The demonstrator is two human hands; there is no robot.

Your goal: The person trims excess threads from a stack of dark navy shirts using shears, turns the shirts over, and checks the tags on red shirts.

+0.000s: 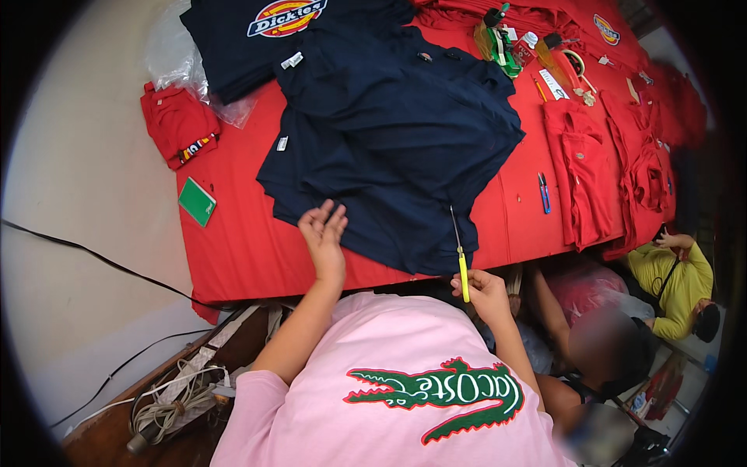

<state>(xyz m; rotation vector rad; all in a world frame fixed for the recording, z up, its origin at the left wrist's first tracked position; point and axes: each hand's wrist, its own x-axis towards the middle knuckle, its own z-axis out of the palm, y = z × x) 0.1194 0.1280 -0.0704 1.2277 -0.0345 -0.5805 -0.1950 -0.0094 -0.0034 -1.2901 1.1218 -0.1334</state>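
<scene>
Dark navy shirts (389, 140) lie spread and overlapping on the red-covered table (513, 226), with small white labels showing at their left side. My left hand (325, 237) is at their near left edge, palm partly up, fingers apart and nothing in them. By the near right corner of the navy cloth, my right hand (486, 294) grips a slim yellow-handled tool (464, 276) with a long thin metal shaft. The shaft points away from me, its tip over the navy cloth. Whether the tip touches the fabric I cannot tell.
A green booklet (197, 201) and a folded red shirt (181, 124) lie left. Blue thread snips (544, 193) rest right, beside folded red shirts (580, 167). A tape dispenser (498, 47) stands at the back. Other people, one in a yellow shirt (675, 276), are at the right.
</scene>
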